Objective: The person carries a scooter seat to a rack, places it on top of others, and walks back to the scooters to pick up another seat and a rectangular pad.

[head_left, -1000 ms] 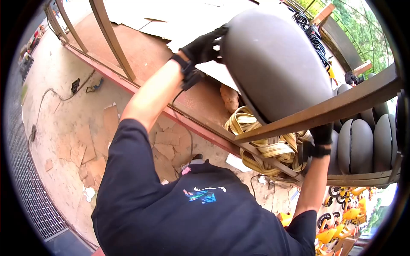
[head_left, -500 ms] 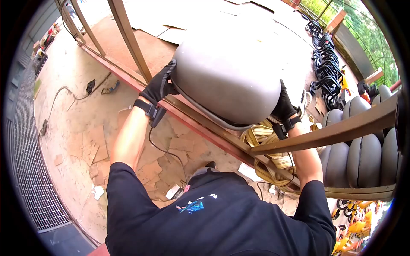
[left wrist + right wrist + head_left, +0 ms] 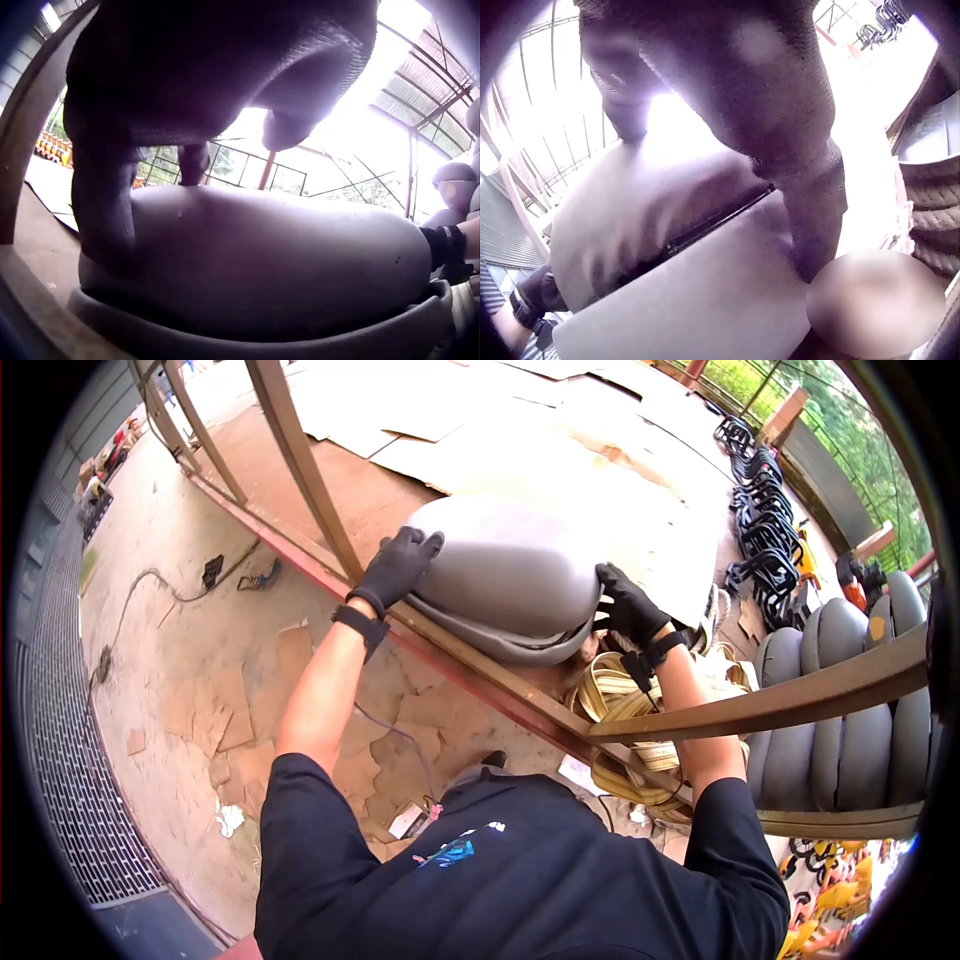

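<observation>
A smooth grey padded shell (image 3: 505, 565) lies on the rusty platform behind the metal rail, a second grey layer showing beneath its near edge. My gloved left hand (image 3: 400, 568) rests on its left end; in the left wrist view the fingers of that hand (image 3: 217, 75) spread across the pale top of the shell (image 3: 277, 255). My gloved right hand (image 3: 632, 605) touches its right end with parted fingers. In the right wrist view, the right hand (image 3: 727, 90) spans the end of the shell (image 3: 652, 202), with a dark gap between the two layers.
A brown rail (image 3: 760, 705) crosses in front of my right forearm. Coiled yellow straps (image 3: 615, 690) lie right of the shell, beside stacked grey pads (image 3: 840, 740). Black metal parts (image 3: 765, 530) line the far right. Cardboard sheets (image 3: 425, 420) cover the platform.
The shell has come down and nearer from its raised, tilted position and now lies flat. My left hand has shifted onto its top, and the right hand's fingers have spread at its end.
</observation>
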`<state>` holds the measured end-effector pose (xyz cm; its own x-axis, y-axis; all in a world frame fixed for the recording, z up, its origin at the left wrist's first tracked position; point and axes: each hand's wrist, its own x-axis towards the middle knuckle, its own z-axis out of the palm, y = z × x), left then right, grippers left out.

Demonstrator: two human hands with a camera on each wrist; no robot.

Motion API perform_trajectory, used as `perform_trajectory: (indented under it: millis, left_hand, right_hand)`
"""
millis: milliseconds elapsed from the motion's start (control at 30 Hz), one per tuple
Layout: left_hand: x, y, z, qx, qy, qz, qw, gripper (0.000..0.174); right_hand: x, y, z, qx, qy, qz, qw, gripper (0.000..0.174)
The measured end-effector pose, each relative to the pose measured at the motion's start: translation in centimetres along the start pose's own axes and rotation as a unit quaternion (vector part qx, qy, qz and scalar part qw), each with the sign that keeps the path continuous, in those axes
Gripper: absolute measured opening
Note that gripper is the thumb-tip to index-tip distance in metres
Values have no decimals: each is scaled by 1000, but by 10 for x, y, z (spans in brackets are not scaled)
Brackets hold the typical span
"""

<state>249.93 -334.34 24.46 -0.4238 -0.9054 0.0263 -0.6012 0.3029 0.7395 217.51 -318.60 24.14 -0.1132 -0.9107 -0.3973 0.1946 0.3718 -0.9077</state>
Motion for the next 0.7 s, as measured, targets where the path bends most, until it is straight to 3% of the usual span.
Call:
perform_trajectory:
  millis: [67,100,133,200,233,267,333,367,400,467,500,533,633,700]
  left_hand:
    - [-9,19,-6,61,24,-65,996,70]
    - [-4,7,7,130,85,-51,987,78]
    - [3,-5,13,130,83,-47,987,78]
    - [19,-17,13,130,82,-133,979,82]
    - [36,-37,8,69,9,-182,981,88]
    - [39,-37,9,70,5,-179,981,88]
    - [42,-37,10,9,45,-184,982,89]
    - [43,-39,12,6,44,-184,982,89]
    - [44,-41,13,-72,46,-161,983,86]
    - [46,-39,17,-221,45,-108,968,82]
    - [41,-31,10,-240,33,-127,962,84]
    - [43,-39,8,-299,-6,-97,949,75]
    - [40,-68,14,-316,-15,-51,947,65]
    - [33,-71,15,-207,50,-54,976,63]
  right_hand:
    - [-9,-9,8,53,-21,-11,998,72]
    - [-3,0,3,57,-12,-35,998,70]
    - [3,8,-3,61,-3,-60,996,68]
    - [-12,0,8,44,30,14,998,69]
    - [-12,8,1,65,27,111,991,74]
    - [-23,9,6,58,16,176,983,78]
    - [-35,17,17,104,-39,174,978,75]
    - [-29,25,21,162,-37,109,980,69]
    - [-23,30,22,159,-35,109,981,69]
    - [-15,36,25,94,-16,48,994,61]
    - [-13,36,26,95,-40,31,994,58]
    - [-11,38,33,72,7,15,997,58]
    - [2,59,28,47,-39,3,998,60]
    - [-1,67,26,-5,-88,-64,994,60]
